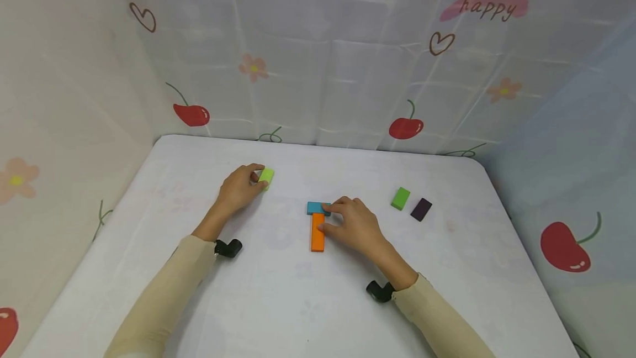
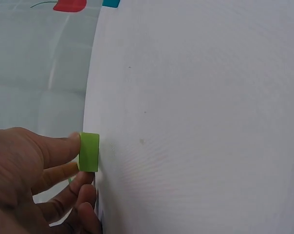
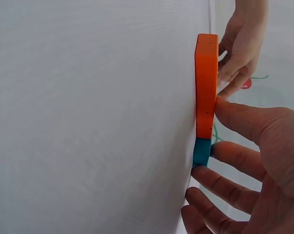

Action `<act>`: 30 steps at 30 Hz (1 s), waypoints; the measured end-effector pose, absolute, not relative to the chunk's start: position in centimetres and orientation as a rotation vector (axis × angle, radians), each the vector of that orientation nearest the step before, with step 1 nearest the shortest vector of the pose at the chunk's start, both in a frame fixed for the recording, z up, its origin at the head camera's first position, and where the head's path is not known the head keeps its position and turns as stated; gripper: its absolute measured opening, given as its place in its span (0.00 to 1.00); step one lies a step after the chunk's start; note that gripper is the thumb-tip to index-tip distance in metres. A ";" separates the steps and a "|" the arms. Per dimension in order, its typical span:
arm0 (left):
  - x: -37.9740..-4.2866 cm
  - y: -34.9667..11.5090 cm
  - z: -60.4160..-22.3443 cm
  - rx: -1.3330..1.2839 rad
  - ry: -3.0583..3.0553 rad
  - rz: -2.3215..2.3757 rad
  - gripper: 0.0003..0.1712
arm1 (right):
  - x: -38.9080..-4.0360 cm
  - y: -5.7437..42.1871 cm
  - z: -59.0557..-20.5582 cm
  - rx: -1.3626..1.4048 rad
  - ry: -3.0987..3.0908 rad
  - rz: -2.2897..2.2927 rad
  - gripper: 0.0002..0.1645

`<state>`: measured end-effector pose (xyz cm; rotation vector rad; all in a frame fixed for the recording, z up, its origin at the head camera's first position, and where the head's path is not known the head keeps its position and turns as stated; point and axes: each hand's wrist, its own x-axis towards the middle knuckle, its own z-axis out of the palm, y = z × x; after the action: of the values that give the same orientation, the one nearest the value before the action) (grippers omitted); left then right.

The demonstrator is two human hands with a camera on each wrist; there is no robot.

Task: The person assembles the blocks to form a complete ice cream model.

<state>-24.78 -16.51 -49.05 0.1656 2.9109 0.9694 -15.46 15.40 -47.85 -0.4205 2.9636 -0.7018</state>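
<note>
My left hand pinches a light green block between thumb and fingers, at the left of the white table. The left wrist view shows one flat face of this green block beside the thumb. At the middle, a blue block lies crosswise against the far end of a longer orange block, forming a T. My right hand reaches in from the right with fingers spread. Its thumb touches the orange block; its forefinger and middle finger rest at the blue block.
To the right lie a green block and a dark block, slightly apart. The white tabletop ends at a printed curtain behind. A black wrist camera sits at the left cuff, another black wrist camera at the right.
</note>
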 end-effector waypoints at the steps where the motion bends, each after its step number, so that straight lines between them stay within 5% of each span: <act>1: -24.9 -16.4 -49.1 0.180 2.905 0.989 0.29 | -15.5 15.4 -47.9 -0.421 2.963 -0.701 0.32; 30: -28.0 -12.5 -49.5 0.287 2.722 1.220 0.14 | -15.5 15.2 -47.7 -0.422 2.960 -0.685 0.32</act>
<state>-27.96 -12.47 -49.46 0.2874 2.7224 1.2199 -15.49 15.23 -47.68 -0.4218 2.9597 -0.6851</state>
